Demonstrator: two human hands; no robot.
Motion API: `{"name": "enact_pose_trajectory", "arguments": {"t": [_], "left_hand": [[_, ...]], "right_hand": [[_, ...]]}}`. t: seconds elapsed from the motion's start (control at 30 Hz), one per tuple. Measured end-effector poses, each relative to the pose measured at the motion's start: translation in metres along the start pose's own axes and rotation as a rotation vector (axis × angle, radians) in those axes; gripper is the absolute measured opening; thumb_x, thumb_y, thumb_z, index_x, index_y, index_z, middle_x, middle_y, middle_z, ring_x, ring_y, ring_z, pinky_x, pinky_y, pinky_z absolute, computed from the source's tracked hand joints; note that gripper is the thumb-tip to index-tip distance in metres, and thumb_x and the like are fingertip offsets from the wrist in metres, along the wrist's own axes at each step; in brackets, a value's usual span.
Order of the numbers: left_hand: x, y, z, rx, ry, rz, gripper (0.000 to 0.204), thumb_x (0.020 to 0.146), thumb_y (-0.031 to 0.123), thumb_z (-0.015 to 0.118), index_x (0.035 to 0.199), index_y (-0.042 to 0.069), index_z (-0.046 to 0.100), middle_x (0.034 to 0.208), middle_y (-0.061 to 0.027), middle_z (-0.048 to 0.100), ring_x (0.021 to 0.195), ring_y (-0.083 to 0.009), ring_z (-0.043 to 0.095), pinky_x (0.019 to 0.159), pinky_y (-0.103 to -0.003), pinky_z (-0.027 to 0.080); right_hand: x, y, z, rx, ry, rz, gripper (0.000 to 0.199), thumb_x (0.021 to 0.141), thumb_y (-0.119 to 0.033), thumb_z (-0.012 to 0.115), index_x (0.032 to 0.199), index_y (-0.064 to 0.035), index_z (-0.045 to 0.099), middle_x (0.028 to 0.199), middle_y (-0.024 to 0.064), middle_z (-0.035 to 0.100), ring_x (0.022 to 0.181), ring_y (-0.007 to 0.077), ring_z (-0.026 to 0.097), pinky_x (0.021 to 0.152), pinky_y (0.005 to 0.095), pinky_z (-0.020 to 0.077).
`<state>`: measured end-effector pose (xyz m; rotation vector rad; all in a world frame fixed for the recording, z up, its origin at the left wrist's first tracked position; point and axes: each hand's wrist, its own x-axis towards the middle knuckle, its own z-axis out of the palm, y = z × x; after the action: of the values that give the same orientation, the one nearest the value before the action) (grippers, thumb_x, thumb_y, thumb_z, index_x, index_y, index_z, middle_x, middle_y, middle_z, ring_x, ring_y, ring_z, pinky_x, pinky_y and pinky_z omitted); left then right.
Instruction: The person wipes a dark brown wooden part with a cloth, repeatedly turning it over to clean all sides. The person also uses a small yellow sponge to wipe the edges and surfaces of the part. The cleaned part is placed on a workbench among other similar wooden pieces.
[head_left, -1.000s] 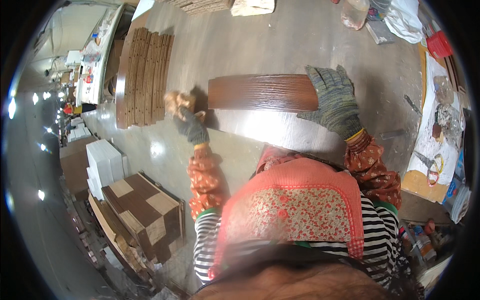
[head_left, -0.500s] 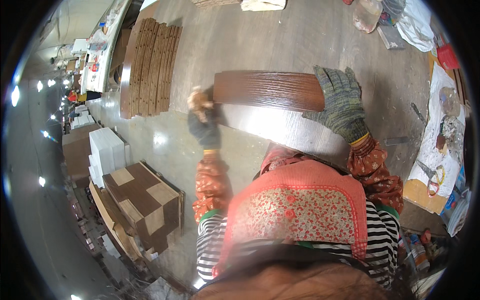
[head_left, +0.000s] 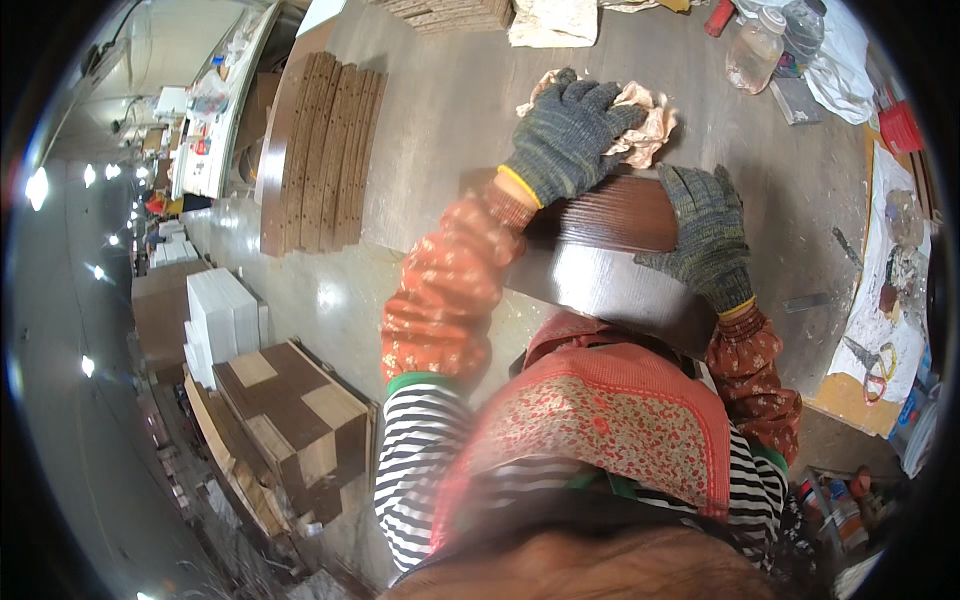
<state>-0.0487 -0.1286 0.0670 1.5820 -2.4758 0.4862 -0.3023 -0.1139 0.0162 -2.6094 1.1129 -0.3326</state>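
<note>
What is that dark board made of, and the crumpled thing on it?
The board looks like wood with a dark brown glossy finish: grain lines show and light reflects off it. The crumpled thing under the left hand seems soft cloth or paper, pale pinkish and wrinkled.

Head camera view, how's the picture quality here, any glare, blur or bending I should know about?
Head view: strong fisheye bending, the table edges curve toward the black rim; glare streaks the glossy dark wood panel below the right hand; bright lamps blow out at far left; the left hand on the crumpled cloth looks sharp; the striped top at the lower edge is blurred.
</note>
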Motion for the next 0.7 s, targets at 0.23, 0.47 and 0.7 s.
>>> {"name": "enact_pose_trajectory", "arguments": {"t": [0.23, 0.47, 0.7], "left_hand": [[-0.077, -0.134, 0.045, -0.283, -0.325, -0.444, 0.045, 0.087, 0.042, 0.072, 0.116, 0.007, 0.068, 0.115, -0.0190, 0.068, 0.108, -0.0410, 0.064, 0.093, -0.048, 0.051], [-0.251, -0.049, -0.038, -0.284, -0.438, -0.193, 0.063, 0.082, 0.028, 0.079, 0.140, 0.016, 0.056, 0.131, -0.0092, 0.066, 0.113, -0.0336, 0.065, 0.100, -0.043, 0.052], [-0.251, -0.019, -0.106, -0.742, -0.566, -0.377, 0.053, 0.081, 0.020, 0.076, 0.132, 0.015, 0.065, 0.118, -0.0152, 0.069, 0.104, -0.0363, 0.066, 0.089, -0.047, 0.054]], "right_hand": [[-0.003, 0.004, 0.013, 0.004, 0.096, 0.028, 0.112, 0.061, -0.065, 0.084, 0.150, -0.0092, 0.045, 0.144, 0.0137, 0.052, 0.136, 0.0329, 0.047, 0.125, 0.0563, 0.0205], [-0.003, 0.007, 0.018, -0.096, 0.076, 0.001, 0.112, 0.062, -0.065, 0.083, 0.151, -0.0107, 0.043, 0.146, 0.0137, 0.051, 0.138, 0.0332, 0.045, 0.125, 0.0564, 0.0218], [0.001, 0.002, 0.012, -0.122, 0.009, 0.002, 0.112, 0.062, -0.058, 0.088, 0.152, -0.0096, 0.041, 0.145, 0.0167, 0.050, 0.138, 0.0367, 0.045, 0.125, 0.0570, 0.0220]]}}
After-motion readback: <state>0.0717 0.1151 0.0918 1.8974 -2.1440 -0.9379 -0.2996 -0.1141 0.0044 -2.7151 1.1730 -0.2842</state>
